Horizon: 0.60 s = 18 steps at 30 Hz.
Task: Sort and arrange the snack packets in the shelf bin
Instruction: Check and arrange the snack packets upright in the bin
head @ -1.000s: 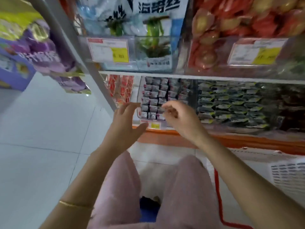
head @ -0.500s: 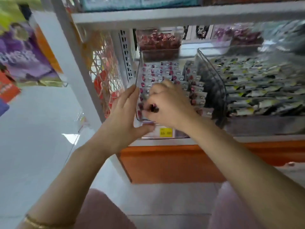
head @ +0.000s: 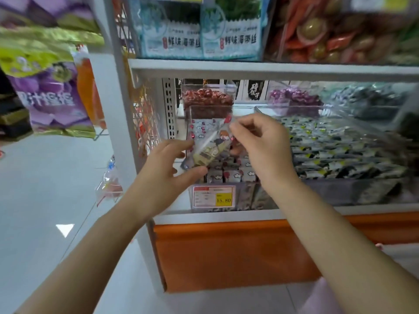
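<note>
view: head
packet: packet (head: 209, 145) tilted, long axis 7 to 1 o'clock; held just above the rows (head: 229, 175) in the bin (head: 213, 106)
left hand: left hand (head: 167, 171) grips the packet's 7 o'clock end, thumb under, fingers over; forearm rises from 7 o'clock
right hand: right hand (head: 260, 146) pinches the 1 o'clock end; other fingers curled
step (judged): square it to the rows; keep both ends held until seated; avoid toppling neighbours

Both hands hold one snack packet (head: 212, 145) tilted above the clear shelf bin (head: 247, 196): the left hand (head: 166, 171) grips its near end, the right hand (head: 264, 141) pinches its far end. More packets (head: 229, 172) (cloud-printed) fill the bin.
</note>
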Each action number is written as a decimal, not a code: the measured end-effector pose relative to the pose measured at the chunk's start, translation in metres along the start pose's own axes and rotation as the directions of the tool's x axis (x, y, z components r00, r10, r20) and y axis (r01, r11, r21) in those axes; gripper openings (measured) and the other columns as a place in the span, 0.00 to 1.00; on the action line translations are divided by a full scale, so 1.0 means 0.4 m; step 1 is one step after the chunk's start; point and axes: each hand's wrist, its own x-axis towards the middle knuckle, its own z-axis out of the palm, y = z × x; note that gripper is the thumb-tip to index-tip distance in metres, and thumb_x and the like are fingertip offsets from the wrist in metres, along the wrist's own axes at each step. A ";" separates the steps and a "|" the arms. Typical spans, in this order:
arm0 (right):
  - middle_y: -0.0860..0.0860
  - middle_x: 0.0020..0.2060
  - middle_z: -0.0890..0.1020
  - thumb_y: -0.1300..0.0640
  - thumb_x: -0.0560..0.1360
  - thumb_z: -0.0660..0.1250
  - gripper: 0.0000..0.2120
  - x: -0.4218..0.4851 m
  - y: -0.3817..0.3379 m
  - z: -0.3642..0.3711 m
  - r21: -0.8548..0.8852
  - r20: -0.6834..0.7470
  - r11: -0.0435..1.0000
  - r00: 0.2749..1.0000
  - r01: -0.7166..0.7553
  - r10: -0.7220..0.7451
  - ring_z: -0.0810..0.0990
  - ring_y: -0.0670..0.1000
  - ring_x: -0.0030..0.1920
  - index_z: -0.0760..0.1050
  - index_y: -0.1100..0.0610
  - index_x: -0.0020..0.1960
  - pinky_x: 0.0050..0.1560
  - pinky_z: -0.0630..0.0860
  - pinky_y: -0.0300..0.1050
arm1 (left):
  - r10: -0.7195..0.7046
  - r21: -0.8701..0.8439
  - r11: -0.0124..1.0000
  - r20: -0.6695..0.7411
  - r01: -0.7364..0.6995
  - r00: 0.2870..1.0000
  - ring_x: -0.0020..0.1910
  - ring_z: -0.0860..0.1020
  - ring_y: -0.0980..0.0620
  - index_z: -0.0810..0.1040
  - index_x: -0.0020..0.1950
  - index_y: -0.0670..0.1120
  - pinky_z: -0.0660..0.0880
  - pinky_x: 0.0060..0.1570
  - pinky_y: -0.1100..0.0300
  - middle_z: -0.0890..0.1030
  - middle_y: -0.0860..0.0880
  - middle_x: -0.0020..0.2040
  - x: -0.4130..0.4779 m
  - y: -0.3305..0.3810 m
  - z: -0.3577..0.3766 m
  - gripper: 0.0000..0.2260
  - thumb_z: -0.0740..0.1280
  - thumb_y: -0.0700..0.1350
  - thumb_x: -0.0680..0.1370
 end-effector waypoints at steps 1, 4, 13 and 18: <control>0.49 0.34 0.81 0.61 0.76 0.65 0.08 -0.010 0.004 -0.009 0.080 -0.018 0.996 0.999 -0.050 0.051 0.81 0.47 0.33 0.77 0.54 0.39 0.33 0.79 0.42 | 0.010 -0.019 1.000 0.015 -0.010 1.000 0.53 0.73 0.59 0.73 0.65 0.51 0.71 0.48 0.66 0.74 0.56 0.55 -0.001 0.006 0.004 0.21 0.68 0.52 0.73; 0.50 0.32 0.82 0.63 0.76 0.65 0.06 -0.028 0.011 -0.022 0.317 0.012 0.925 0.976 -0.208 0.215 0.81 0.48 0.31 0.77 0.60 0.40 0.32 0.79 0.40 | -0.021 -0.126 0.992 0.058 0.028 0.998 0.47 0.76 0.61 0.76 0.58 0.53 0.74 0.43 0.68 0.78 0.58 0.48 -0.002 0.016 0.009 0.12 0.66 0.50 0.74; 0.51 0.28 0.81 0.59 0.73 0.67 0.06 -0.076 0.045 -0.061 0.407 0.177 0.761 0.861 -0.505 0.477 0.80 0.47 0.28 0.79 0.61 0.41 0.27 0.76 0.38 | -0.408 -0.754 0.529 0.178 0.391 0.895 0.28 0.75 0.58 0.77 0.43 0.42 0.74 0.28 0.68 0.79 0.51 0.29 -0.019 0.004 0.016 0.12 0.66 0.51 0.70; 0.52 0.27 0.79 0.55 0.67 0.67 0.06 -0.089 0.058 -0.056 0.495 0.350 0.585 0.764 -0.642 0.542 0.75 0.45 0.24 0.78 0.58 0.38 0.23 0.73 0.36 | -0.495 -0.877 0.266 0.232 0.400 0.838 0.26 0.74 0.59 0.76 0.41 0.40 0.75 0.28 0.70 0.76 0.49 0.27 -0.020 -0.003 0.017 0.09 0.67 0.47 0.68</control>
